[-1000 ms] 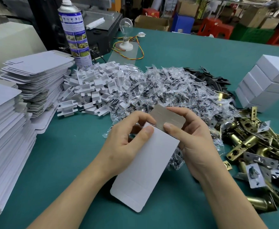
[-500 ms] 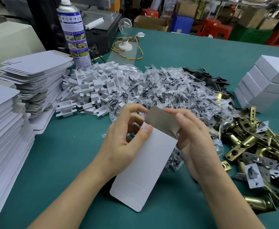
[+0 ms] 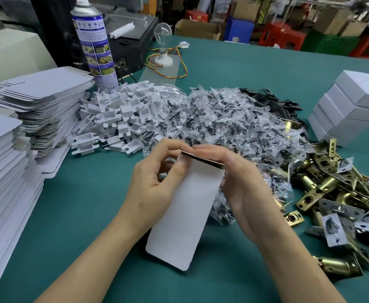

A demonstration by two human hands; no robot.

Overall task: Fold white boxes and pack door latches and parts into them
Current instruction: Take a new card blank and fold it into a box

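Status: a few closed white boxes [image 3: 349, 106] are stacked far right of my fingers, so some units are done. Most of the job is left. The two stacks of flat blanks [image 3: 41, 106] off to the left of my fingers are tall. The piles of white inserts [image 3: 118, 114] and bagged screws [image 3: 212, 121] just past my fingertips are large too, as is the heap of brass latches [image 3: 336, 193] to the right.

Current unit: one white box [image 3: 185, 211], held between both hands and above the green table [image 3: 80, 204]. It is tilted, with the lower end towards me. The body looks opened into a sleeve. The top flap [image 3: 201, 159] is bent over almost edge-on to me and not tucked yet. The bottom flap is still flat. Nothing is packed in it, by my read.

Left hand [image 3: 155, 186]: fingers curled, thumb [image 3: 180, 169] pressed on the front panel just under the fold. The forefinger sits at the flap's left corner, so it is a pinch on the box's top left.

Right hand [image 3: 242, 186]: fingers [image 3: 209, 149] lie close together across the flap and push it down. The thumb is mostly hidden at the box's right edge and seems to brace it.

Left on this one: tuck the top, load a latch, insert and screws, then close the bottom.
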